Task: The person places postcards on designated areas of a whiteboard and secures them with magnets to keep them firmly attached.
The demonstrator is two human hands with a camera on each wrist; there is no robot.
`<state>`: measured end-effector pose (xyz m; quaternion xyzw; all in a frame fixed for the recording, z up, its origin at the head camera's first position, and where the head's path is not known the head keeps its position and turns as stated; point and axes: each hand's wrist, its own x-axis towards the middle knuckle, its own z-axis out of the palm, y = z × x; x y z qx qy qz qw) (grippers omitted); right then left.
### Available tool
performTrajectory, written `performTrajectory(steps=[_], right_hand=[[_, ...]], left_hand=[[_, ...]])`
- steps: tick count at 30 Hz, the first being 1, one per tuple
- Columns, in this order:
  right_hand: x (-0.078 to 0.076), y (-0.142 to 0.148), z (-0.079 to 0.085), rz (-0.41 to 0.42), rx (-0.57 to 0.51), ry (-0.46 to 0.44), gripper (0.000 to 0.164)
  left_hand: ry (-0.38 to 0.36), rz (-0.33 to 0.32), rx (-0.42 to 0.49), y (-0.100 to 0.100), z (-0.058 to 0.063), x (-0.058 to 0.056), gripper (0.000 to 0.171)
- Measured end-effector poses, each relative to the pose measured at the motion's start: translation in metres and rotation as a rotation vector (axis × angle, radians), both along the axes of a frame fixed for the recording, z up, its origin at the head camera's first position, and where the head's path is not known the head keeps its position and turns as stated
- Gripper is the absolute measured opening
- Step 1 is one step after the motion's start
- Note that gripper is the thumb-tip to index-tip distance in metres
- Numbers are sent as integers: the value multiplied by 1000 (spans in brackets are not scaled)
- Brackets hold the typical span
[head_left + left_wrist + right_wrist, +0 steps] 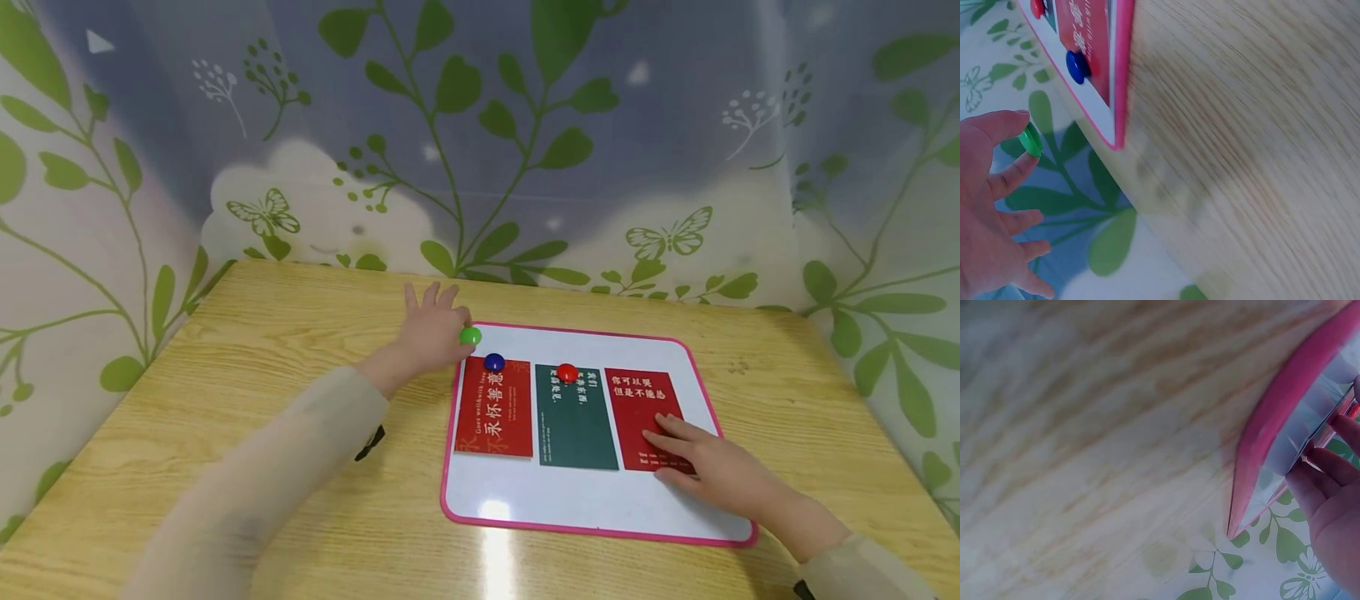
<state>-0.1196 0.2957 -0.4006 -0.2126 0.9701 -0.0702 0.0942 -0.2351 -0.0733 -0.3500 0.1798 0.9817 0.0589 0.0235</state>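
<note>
My left hand [433,333] pinches a round green magnet [471,335] between thumb and index finger, above the upper left corner of a pink-edged whiteboard [525,507]. In the left wrist view the green magnet [1031,140] shows edge-on, the other fingers spread. My right hand [716,467] rests its extended fingers on the lower part of the right red card [637,408]. A blue magnet [494,362] sits at the top of the left red card [491,425]. Atop the middle green card [576,429] is a red magnet [567,373].
The whiteboard lies flat on a wooden table [300,500]. Behind the table hangs a leaf-and-butterfly patterned backdrop [510,167], which also covers both sides. A bright light reflection falls near the board's lower edge.
</note>
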Motion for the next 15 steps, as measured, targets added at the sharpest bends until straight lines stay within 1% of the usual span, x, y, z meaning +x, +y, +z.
performTrajectory(steps=[8, 15], right_hand=[[1, 0, 1, -7, -1, -10, 59], [0, -2, 2, -12, 8, -20, 60]], left_hand=[[3, -46, -22, 32, 3, -2, 37], [19, -89, -45, 70, 8, 0, 31]])
